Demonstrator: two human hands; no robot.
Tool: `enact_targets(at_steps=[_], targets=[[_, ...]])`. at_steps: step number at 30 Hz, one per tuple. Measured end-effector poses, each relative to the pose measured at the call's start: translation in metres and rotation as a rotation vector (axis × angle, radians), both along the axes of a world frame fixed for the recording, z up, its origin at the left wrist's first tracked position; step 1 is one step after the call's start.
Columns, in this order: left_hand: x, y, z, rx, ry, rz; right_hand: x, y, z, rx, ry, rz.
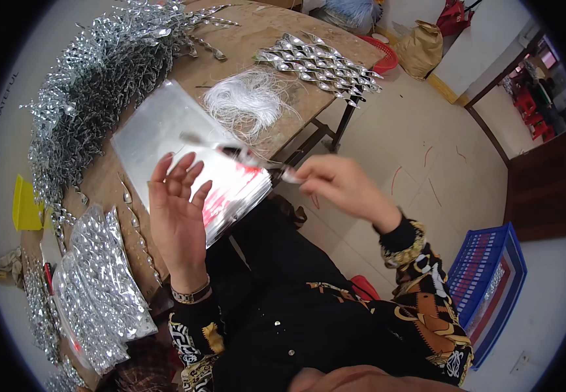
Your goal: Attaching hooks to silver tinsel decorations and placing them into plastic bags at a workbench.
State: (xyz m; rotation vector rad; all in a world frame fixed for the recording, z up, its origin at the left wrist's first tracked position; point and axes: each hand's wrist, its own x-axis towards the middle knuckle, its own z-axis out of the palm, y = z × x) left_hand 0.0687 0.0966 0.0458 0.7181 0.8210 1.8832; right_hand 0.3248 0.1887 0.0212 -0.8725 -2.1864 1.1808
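Note:
My right hand [345,188] is closed in a pinch on one end of a shiny silver twisted strip [247,157], which is smeared by motion and reaches left above the table edge. Palm up, my left hand [182,219] has its fingers apart and slightly curled, with nothing in it. Beneath both hands lies a stack of clear plastic bags [159,121] with red printing at its near end. Just beyond the stack is a tangle of fine white string [247,101]. A row of silver twisted strips [322,65] lies at the table's far right.
A big heap of silver spiral strips [67,124] covers the table's left side. Filled clear bags of spirals [97,287] lie nearer, by a yellow bin [27,204]. A blue plastic basket [492,281] stands at the right. The wooden table [247,32] has a curved edge.

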Motion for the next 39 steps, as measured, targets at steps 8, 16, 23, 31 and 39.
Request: enact_targets(at_steps=[8, 16, 23, 31, 39], targets=[[-0.007, -0.013, -0.030, -0.273, 0.464, 0.057, 0.063, 0.128, 0.036, 0.394, -0.148, -0.443], [-0.027, -0.017, -0.060, -0.305, 0.651, 0.280, 0.086, 0.258, 0.009, 0.637, -0.406, -0.730], [-0.027, -0.021, -0.072, -0.345, 0.622, 0.329, 0.077, 0.315, -0.024, 0.627, -0.546, -0.775], [-0.025, -0.019, -0.076, -0.338, 0.676, 0.319, 0.068, 0.324, -0.040, 0.634, -0.643, -0.675], [-0.026, -0.019, -0.077, -0.334, 0.704, 0.291, 0.060, 0.315, -0.024, 0.469, -0.648, -0.549]])
